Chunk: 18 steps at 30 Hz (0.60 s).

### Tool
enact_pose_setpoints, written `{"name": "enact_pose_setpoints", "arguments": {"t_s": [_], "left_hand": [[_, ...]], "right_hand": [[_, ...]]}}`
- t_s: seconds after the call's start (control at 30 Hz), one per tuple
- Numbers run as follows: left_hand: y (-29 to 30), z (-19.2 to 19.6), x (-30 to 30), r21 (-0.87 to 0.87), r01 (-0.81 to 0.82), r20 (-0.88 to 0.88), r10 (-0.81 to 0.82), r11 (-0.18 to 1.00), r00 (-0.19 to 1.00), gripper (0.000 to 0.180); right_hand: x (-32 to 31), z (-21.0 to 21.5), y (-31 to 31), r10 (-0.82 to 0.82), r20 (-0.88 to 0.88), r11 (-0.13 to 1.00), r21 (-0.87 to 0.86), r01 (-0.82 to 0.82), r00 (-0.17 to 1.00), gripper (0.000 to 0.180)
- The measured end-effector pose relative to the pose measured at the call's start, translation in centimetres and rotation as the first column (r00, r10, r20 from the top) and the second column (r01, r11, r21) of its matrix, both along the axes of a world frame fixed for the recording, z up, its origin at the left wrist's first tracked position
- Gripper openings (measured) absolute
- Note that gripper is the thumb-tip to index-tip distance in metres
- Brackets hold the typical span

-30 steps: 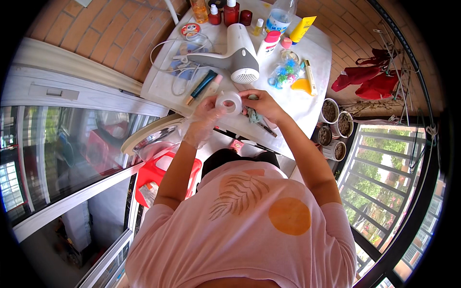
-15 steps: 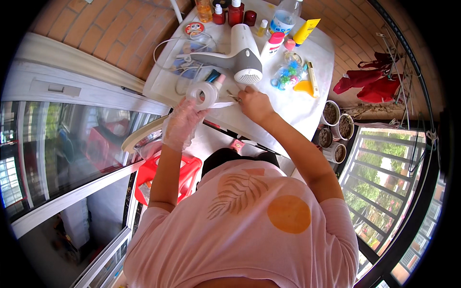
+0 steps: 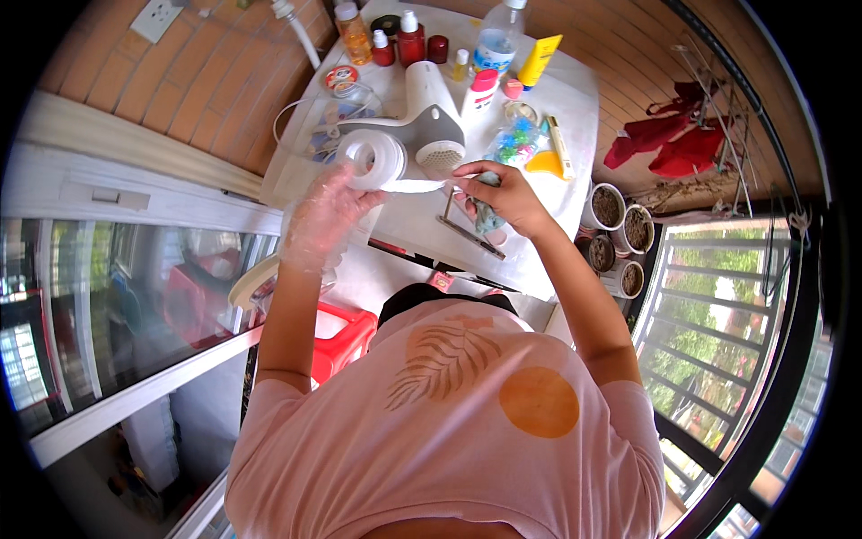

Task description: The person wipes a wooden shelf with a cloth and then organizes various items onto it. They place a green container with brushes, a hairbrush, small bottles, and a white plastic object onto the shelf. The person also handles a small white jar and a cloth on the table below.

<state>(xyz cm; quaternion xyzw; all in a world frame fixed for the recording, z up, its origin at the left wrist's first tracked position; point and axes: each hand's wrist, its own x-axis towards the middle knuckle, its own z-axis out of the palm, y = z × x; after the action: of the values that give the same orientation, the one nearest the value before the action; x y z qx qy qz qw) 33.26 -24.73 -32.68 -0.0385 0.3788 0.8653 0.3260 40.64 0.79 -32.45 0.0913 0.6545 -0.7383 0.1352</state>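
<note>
My left hand (image 3: 325, 211), in a clear plastic glove, grips a roll of whitish translucent tape (image 3: 388, 160) above the table's near left part. From the roll a white strip (image 3: 420, 186) stretches right to my right hand (image 3: 507, 198). The bare right hand pinches around the strip's end; the exact fingertip contact is partly hidden. Beneath its palm shows a crumpled bluish-green thing (image 3: 488, 216) whose kind I cannot make out. A thin dark bar-like edge (image 3: 471, 235) slants on the table below it. Behind both hands lies a white and grey hair dryer (image 3: 435, 117).
On the white table (image 3: 575, 108) stand red bottles (image 3: 411, 40), a water bottle (image 3: 496, 40), a yellow tube (image 3: 540, 61) and a white bottle with a pink cap (image 3: 480, 92). Flowerpots (image 3: 606, 207) sit right of the table. A red stool (image 3: 341, 341) is below my left arm.
My right hand has lifted slightly and moved right, drawing out more of the strip; the bluish-green thing now shows under it. My left hand and the roll have shifted a little left.
</note>
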Motion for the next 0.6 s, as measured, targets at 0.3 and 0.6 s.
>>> {"name": "enact_pose_setpoints", "arguments": {"t_s": [0.3,0.6], "left_hand": [[5.8,4.6,-1.1,0.019,0.110,-0.017,-0.109,0.994,0.994,0.046],[13.0,9.7,-0.2,-0.032,0.281,0.046,-0.279,0.959,0.959,0.047]], "right_hand": [[6.2,0.4,6.3,-0.299,-0.184,0.875,0.339,0.346,0.936,0.014],[9.8,-8.9,8.2,0.170,-0.298,0.334,0.914,0.230,0.939,0.014]]}}
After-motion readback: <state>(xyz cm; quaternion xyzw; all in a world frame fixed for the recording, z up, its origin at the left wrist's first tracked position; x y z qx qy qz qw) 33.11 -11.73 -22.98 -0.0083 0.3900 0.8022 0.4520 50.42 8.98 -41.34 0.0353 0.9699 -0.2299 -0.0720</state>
